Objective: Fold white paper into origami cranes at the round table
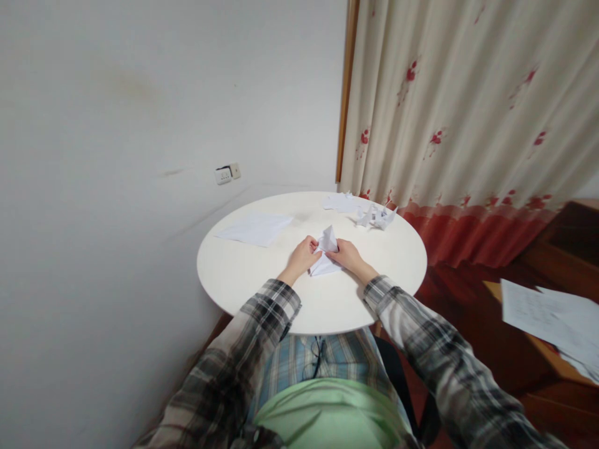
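A folded piece of white paper (326,267) is held low over the middle of the round white table (243,287), one pointed flap standing up from it. On its left side my left hand (305,254) pinches the edge, thumb toward the centre. My right hand (347,254) grips the opposite side, its thumb pressing on the front of the paper. Both hands are closed, and some fingertips are hidden behind the folds. Whether the paper's lower part touches the tabletop I cannot tell.
A flat white sheet (256,229) lies at the table's left. Folded paper shapes (375,217) and another sheet (341,201) are at the back right. Beyond them hangs a flowered curtain (449,125). Papers (547,318) rest on wooden furniture to the right; a wall socket (223,176) is at left.
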`<state>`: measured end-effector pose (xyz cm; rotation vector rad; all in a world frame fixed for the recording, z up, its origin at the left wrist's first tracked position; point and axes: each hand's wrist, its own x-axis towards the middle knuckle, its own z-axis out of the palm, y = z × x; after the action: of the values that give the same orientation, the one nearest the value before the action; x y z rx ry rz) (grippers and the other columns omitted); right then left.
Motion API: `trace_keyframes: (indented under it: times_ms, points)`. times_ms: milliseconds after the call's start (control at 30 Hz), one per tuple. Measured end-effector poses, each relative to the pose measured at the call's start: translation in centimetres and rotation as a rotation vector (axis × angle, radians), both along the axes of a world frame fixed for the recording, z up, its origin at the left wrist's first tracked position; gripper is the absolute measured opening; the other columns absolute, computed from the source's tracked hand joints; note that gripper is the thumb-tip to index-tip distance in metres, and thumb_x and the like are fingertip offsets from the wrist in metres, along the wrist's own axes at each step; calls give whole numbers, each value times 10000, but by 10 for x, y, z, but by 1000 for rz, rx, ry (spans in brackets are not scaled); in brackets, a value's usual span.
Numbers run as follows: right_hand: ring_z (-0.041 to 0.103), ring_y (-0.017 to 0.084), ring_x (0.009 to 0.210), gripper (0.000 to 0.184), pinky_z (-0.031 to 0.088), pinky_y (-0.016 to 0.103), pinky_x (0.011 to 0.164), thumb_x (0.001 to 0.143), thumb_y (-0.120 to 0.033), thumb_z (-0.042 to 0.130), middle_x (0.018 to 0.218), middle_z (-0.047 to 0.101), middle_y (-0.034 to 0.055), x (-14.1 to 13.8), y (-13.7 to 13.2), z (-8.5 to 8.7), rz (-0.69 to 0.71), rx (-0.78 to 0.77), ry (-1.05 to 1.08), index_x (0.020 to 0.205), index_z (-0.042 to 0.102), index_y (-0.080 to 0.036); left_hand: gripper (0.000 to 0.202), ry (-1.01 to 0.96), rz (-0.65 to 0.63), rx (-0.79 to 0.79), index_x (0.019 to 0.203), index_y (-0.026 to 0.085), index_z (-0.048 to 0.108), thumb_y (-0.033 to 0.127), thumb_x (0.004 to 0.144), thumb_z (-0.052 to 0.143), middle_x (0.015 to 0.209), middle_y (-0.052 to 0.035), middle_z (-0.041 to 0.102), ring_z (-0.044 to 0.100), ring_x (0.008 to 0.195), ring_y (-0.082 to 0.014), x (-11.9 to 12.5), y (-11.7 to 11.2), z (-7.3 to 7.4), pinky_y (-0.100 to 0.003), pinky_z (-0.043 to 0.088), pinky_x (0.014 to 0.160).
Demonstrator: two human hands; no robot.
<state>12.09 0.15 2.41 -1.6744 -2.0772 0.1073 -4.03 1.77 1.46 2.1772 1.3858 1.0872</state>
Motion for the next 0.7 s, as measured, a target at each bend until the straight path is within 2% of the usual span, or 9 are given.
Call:
trace_keyframes:
  times_ms: [200, 467, 567, 700]
  points:
    - [575, 210, 899, 283, 372, 251, 685, 778, -308, 533, 986, 637, 127, 4, 1, 0, -91, -10, -8, 979, 584, -116, 298, 150, -11, -34, 940, 186, 458, 207, 672, 588, 711, 25, 530, 497, 633, -119, -2, -2, 2, -227, 372, 587]
    - [581, 216, 828, 268, 371, 267, 638, 782, -283, 494, 927, 636, 132, 2, 2, -1, -169, -2, 69, 1000, 528, -131, 340, 228, 9, -47, 1007, 198, 428, 272, 719, 592, 719, 17, 555, 533, 651, -134, -4, -1, 0, -230, 358, 573]
    - [568, 193, 762, 312, 373, 264, 622, 760, -266, 502, 849, 625, 86, 2, 3, -2, -149, 83, 195, 1048, 488, -147, 320, 289, 85, -52, 1013, 195, 422, 284, 744, 572, 767, -9, 584, 558, 693, -149, -5, -1, 1, -238, 354, 576]
    - [533, 163, 750, 302, 393, 268, 678, 738, -262, 494, 821, 582, 46, 4, 6, -2, -65, 341, 407, 1021, 482, -154, 313, 341, 204, -87, 1021, 192, 411, 290, 762, 556, 831, -44, 612, 582, 766, -171, -5, -3, 4, -245, 359, 592]
